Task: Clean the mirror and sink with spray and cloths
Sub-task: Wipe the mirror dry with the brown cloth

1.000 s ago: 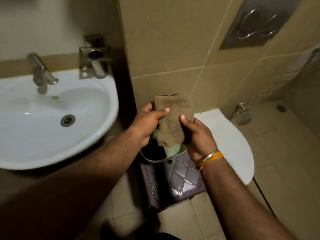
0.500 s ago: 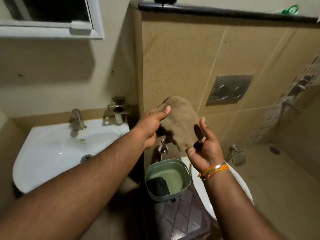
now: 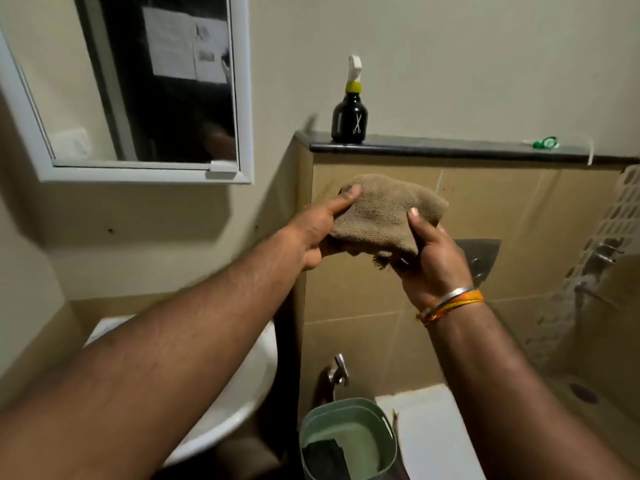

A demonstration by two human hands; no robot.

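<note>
- Up front, held between both hands against the tan tiled half-wall (image 3: 374,306): a crumpled brown terry cloth (image 3: 384,216), raised clear of every surface.
- Left hand (image 3: 311,233) gripping the cloth's left edge, thumb laid flat along the top, fingers curled under out of view.
- Right hand (image 3: 433,258) gripping the cloth's right and lower edge, thumb pressed upright on the front, fingers hidden behind the fabric; silver bangle and orange thread bands (image 3: 450,303) round that wrist.
- Standing upright on the dark stone ledge (image 3: 450,148) capping the half-wall, above the cloth and apart from it: a black spray bottle with yellow collar and white trigger head (image 3: 350,112), untouched.
- Farther right on the same ledge: a small green and white object (image 3: 545,142), too small to identify.
- Mounted upper left on the cream wall: a white-framed rectangular mirror (image 3: 145,98), well left of the cloth, with a dark reflection and pale papers showing in it.
- Lower left, mostly hidden under the left forearm: a white ceramic sink (image 3: 249,386).
- Bottom centre, directly below the hands: a pale green plastic tub (image 3: 377,424) with a dark cloth (image 3: 323,457) lying inside.
- Just right of the tub: a white toilet lid (image 3: 426,431); above the tub, a chrome tap (image 3: 337,372) on the tile.
- Behind the right hand, partly covered: a grey metal flush plate (image 3: 481,256).
</note>
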